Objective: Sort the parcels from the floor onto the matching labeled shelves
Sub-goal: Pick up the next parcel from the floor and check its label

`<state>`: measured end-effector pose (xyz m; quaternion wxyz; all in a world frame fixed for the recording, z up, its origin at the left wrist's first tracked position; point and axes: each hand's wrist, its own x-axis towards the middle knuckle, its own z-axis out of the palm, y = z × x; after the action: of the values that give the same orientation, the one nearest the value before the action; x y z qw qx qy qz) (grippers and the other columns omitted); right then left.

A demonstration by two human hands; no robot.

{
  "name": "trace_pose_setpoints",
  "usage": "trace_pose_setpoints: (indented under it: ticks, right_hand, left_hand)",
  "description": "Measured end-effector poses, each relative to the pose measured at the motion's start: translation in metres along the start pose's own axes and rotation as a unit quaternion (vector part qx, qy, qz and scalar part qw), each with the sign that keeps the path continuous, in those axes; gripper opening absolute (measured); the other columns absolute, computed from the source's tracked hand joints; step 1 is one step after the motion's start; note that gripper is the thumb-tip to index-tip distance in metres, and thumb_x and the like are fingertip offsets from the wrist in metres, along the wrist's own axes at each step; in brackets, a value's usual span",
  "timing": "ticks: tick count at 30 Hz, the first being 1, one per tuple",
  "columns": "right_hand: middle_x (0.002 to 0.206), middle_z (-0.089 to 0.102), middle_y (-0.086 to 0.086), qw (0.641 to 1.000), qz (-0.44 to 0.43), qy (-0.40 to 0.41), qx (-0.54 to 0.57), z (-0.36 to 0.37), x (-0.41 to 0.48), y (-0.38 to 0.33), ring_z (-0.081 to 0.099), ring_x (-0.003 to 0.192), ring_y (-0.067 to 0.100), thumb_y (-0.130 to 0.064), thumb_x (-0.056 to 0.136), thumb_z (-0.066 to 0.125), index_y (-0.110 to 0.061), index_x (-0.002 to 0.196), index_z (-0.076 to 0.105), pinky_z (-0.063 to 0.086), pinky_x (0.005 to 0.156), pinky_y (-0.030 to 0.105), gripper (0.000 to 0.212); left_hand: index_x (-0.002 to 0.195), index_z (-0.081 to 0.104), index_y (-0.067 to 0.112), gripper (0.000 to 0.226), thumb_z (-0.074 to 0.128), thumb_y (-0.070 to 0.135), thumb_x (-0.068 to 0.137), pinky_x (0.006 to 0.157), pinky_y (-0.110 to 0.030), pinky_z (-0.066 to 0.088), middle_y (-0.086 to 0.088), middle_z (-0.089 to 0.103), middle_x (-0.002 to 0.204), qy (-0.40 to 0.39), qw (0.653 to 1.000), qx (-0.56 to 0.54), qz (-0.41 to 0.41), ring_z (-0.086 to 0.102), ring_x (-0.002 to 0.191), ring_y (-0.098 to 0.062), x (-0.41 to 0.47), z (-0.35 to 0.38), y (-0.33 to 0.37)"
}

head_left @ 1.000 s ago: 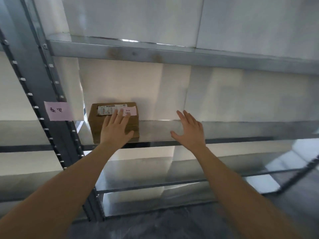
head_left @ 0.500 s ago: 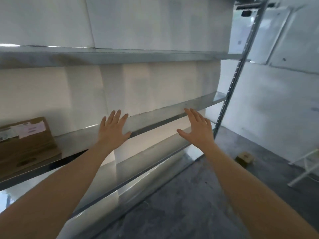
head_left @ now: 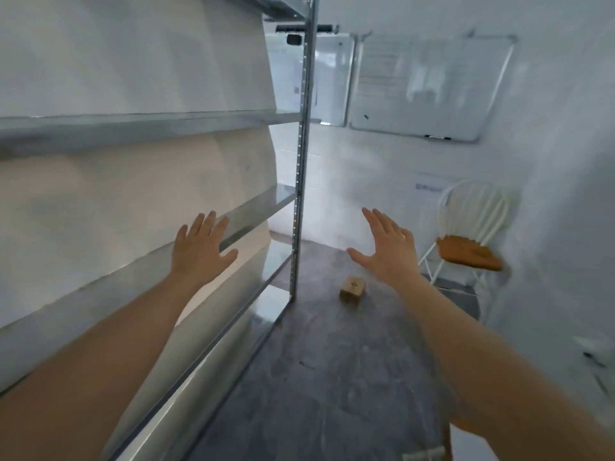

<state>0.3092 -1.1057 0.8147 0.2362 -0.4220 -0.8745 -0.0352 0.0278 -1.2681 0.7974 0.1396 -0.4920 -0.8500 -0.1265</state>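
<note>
A small brown cardboard parcel (head_left: 352,289) lies on the grey floor just right of the shelf's end post. The metal shelf unit (head_left: 139,128) fills the left side, and the shelves I see hold nothing. My left hand (head_left: 199,247) is raised in front of the middle shelf, fingers spread, holding nothing. My right hand (head_left: 387,249) is raised over the floor, above and slightly right of the parcel, also spread and holding nothing. No shelf labels are in view.
The perforated upright post (head_left: 301,181) marks the shelf's right end. A white chair (head_left: 472,227) with an orange cushion stands by the right wall. Whiteboards (head_left: 429,84) hang on the far wall. Grey concrete floor (head_left: 326,377) runs ahead.
My view has swung right, away from the brown box on the shelf, which has left the frame. Both hands stay spread and empty. The floor parcel, chair and whiteboards have come into view.
</note>
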Motion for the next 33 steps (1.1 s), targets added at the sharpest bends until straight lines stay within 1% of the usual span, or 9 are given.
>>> trace_pose_setpoints:
  ticks: [4, 7, 14, 17, 22, 24, 27, 30, 33]
  right_hand:
    - [0.161, 0.015, 0.001, 0.999, 0.037, 0.005, -0.019, -0.001, 0.019, 0.052, 0.017, 0.147, 0.022, -0.058, 0.086, 0.051, -0.026, 0.152, 0.010, 0.015, 0.116, 0.045, 0.083]
    - [0.161, 0.016, 0.001, 0.997, 0.071, 0.007, -0.024, 0.007, 0.031, 0.088, 0.017, 0.147, 0.021, -0.058, 0.085, 0.052, -0.027, 0.151, 0.011, 0.016, 0.116, 0.046, 0.084]
    - [0.160, 0.017, 0.003, 0.990, 0.136, -0.005, -0.030, 0.041, 0.076, 0.151, 0.019, 0.146, 0.024, -0.052, 0.086, 0.054, -0.027, 0.151, 0.014, 0.015, 0.115, 0.047, 0.080]
    - [0.160, 0.017, 0.003, 0.986, 0.166, -0.007, -0.035, 0.059, 0.111, 0.172, 0.019, 0.146, 0.024, -0.052, 0.087, 0.053, -0.027, 0.151, 0.015, 0.015, 0.115, 0.046, 0.079]
    - [0.160, 0.017, 0.001, 0.977, 0.210, 0.001, -0.031, 0.089, 0.188, 0.197, 0.022, 0.145, 0.025, -0.051, 0.087, 0.054, -0.027, 0.150, 0.019, 0.015, 0.115, 0.045, 0.076]
    - [0.160, 0.017, 0.000, 0.974, 0.223, 0.001, -0.031, 0.100, 0.218, 0.204, 0.022, 0.146, 0.024, -0.051, 0.087, 0.054, -0.028, 0.150, 0.021, 0.015, 0.115, 0.045, 0.075]
    - [0.160, 0.018, -0.001, 0.971, 0.239, 0.004, -0.034, 0.118, 0.258, 0.217, 0.022, 0.146, 0.023, -0.051, 0.086, 0.055, -0.030, 0.149, 0.023, 0.015, 0.115, 0.044, 0.074]
    - [0.160, 0.019, -0.003, 0.967, 0.249, -0.010, -0.046, 0.139, 0.291, 0.233, 0.022, 0.146, 0.021, -0.050, 0.085, 0.057, -0.031, 0.149, 0.024, 0.015, 0.115, 0.043, 0.074]
    - [0.160, 0.019, -0.003, 0.964, 0.261, -0.010, -0.050, 0.159, 0.329, 0.252, 0.021, 0.146, 0.022, -0.050, 0.085, 0.057, -0.032, 0.149, 0.023, 0.014, 0.116, 0.043, 0.074]
  left_hand:
    - [0.145, 0.027, 0.014, 0.066, 0.049, 0.042, 0.089, 0.113, -0.046, 0.018, -0.012, 0.022, 0.155, 0.025, 0.996, -0.063, 0.049, 0.018, 0.143, -0.030, 0.052, 0.025, 0.054]
    - [0.142, 0.033, 0.013, 0.064, 0.054, 0.040, 0.087, 0.111, -0.048, 0.024, -0.015, 0.031, 0.151, 0.027, 0.992, -0.081, 0.097, 0.026, 0.139, -0.033, 0.083, 0.048, 0.093]
    - [0.145, 0.025, 0.021, 0.069, 0.051, 0.046, 0.087, 0.115, -0.045, 0.016, -0.009, 0.020, 0.156, -0.007, 0.982, -0.097, 0.159, 0.018, 0.143, -0.028, 0.173, 0.108, 0.160]
    - [0.148, 0.018, 0.024, 0.071, 0.047, 0.048, 0.088, 0.116, -0.044, 0.011, -0.006, 0.012, 0.158, -0.025, 0.978, -0.109, 0.176, 0.009, 0.145, -0.025, 0.224, 0.133, 0.176]
    - [0.148, 0.007, 0.030, 0.073, 0.041, 0.055, 0.088, 0.117, -0.043, 0.004, 0.000, -0.003, 0.159, -0.093, 0.971, -0.100, 0.197, -0.004, 0.146, -0.023, 0.328, 0.172, 0.195]
    - [0.148, 0.006, 0.030, 0.074, 0.039, 0.057, 0.088, 0.117, -0.043, 0.004, -0.001, -0.003, 0.159, -0.100, 0.969, -0.093, 0.206, -0.003, 0.146, -0.023, 0.371, 0.187, 0.202]
    - [0.148, 0.011, 0.024, 0.071, 0.040, 0.052, 0.090, 0.116, -0.044, 0.007, -0.002, 0.004, 0.159, -0.079, 0.964, -0.108, 0.228, 0.002, 0.146, -0.022, 0.427, 0.203, 0.215]
    - [0.147, 0.018, 0.019, 0.067, 0.043, 0.046, 0.091, 0.116, -0.043, 0.009, -0.003, 0.011, 0.158, -0.074, 0.957, -0.141, 0.243, 0.009, 0.146, -0.021, 0.464, 0.223, 0.227]
    - [0.148, 0.018, 0.020, 0.066, 0.042, 0.046, 0.091, 0.117, -0.043, 0.009, -0.003, 0.011, 0.159, -0.072, 0.955, -0.142, 0.251, 0.009, 0.146, -0.021, 0.502, 0.252, 0.238]
